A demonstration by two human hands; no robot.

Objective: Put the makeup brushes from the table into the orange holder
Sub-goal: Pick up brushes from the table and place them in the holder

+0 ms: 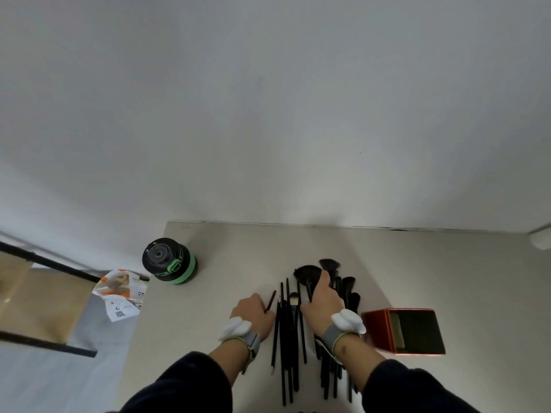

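Beige table (447, 269) (against a white wall (268, 99)) bears black brushes (287, 338).

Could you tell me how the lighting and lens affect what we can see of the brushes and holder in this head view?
Head view: soft, dim, even light and faint shadows; wide-angle distortion bends the table edge; the black makeup brushes merge into one dark mass; the orange holder interior is in shade; the right hand is slightly blurred, the left hand sharper.

On the table (447, 263), black makeup brushes (287, 332) lie in a row. The left hand (253, 312) pinches a thin pencil-like brush (270, 301); the right hand (323, 305) grips a fluffy brush (307, 277). The orange holder (405, 330) sits at three o'clock, near the right hand.
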